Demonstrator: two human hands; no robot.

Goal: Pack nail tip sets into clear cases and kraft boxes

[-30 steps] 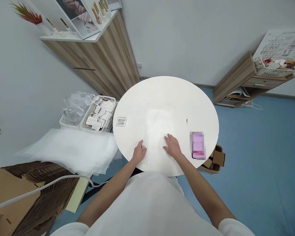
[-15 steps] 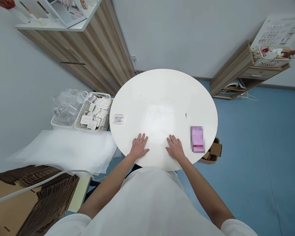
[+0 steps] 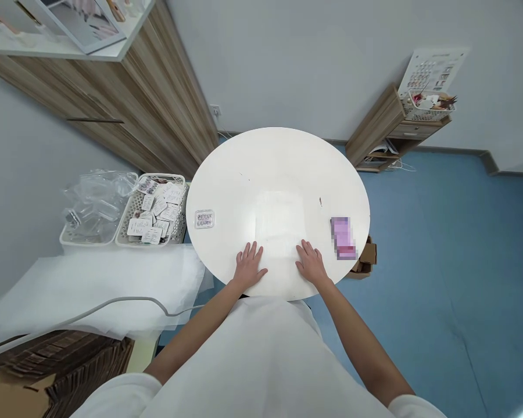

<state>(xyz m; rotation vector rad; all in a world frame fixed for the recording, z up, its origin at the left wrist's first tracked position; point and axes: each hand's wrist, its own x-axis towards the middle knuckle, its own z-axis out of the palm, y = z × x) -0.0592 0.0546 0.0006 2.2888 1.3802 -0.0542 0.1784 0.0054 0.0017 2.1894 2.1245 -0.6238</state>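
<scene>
My left hand (image 3: 248, 268) lies flat near the front edge of a round white table (image 3: 279, 168), fingers spread and nothing in them. My right hand (image 3: 310, 264) rests the same way on the tabletop, a short distance to the right. Left of my left hand sits a small clear plastic case (image 3: 204, 219) with little round or oval pieces inside, too small to name. On the right part of the table lies a flat, pink-purple rectangular thing (image 3: 343, 238), blurred by pixels. Neither hand touches these two things.
Left of the table stand a white basket (image 3: 124, 223) of printed cards and a bin of clear plastic packaging (image 3: 98, 200). White sheets (image 3: 113, 273) and folded cardboard (image 3: 82, 371) lie nearer. Wooden cabinets (image 3: 165, 87) are behind. A cardboard box (image 3: 368, 253) sits under the right edge.
The head view has turned and shifted slightly, so the table and the furniture sit differently in the picture. Both hands stay flat on the table.
</scene>
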